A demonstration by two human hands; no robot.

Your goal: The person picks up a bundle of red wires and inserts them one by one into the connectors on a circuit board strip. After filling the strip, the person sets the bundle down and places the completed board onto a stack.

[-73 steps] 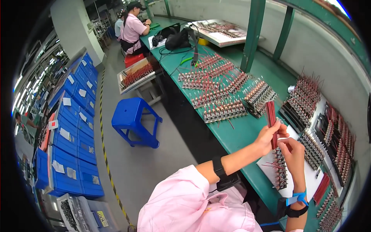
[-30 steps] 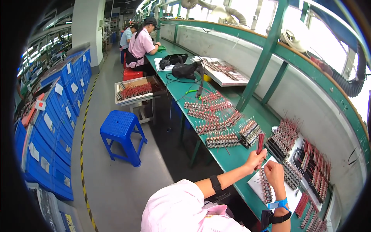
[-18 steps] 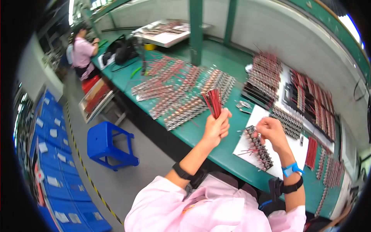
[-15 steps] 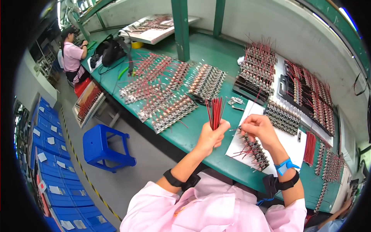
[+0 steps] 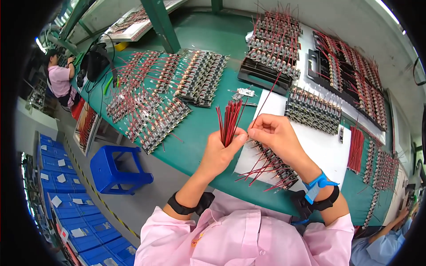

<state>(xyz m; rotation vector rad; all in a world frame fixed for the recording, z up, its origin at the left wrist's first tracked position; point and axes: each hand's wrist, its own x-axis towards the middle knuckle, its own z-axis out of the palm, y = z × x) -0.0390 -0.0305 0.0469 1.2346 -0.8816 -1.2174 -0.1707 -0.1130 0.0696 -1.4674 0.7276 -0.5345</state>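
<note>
A bundle of red and dark wires [image 5: 229, 119] stands upright in my left hand [image 5: 218, 154], whose fingers are closed around its lower part. Close by on the right, my right hand [image 5: 276, 136] pinches a single red wire [image 5: 268, 98] that slants up past the fingertips. Below that hand lies a row of small circuit boards [image 5: 278, 168] with red wires fanning out toward me. This row rests on a white sheet [image 5: 318, 153], and my right hand partly hides it.
Rows of wired circuit boards [image 5: 159, 126] cover the green table [image 5: 195, 133] to the left. More stand on black racks [image 5: 262, 75] at the back right. A pile of red wires [image 5: 356, 148] lies right of the sheet. A blue stool [image 5: 117, 170] stands on the floor; co-workers sit left and right.
My right hand has left the board row and come closer to my left hand, a single wire now showing in its fingertips. The whole view has shifted, bringing the table's right side nearer.
</note>
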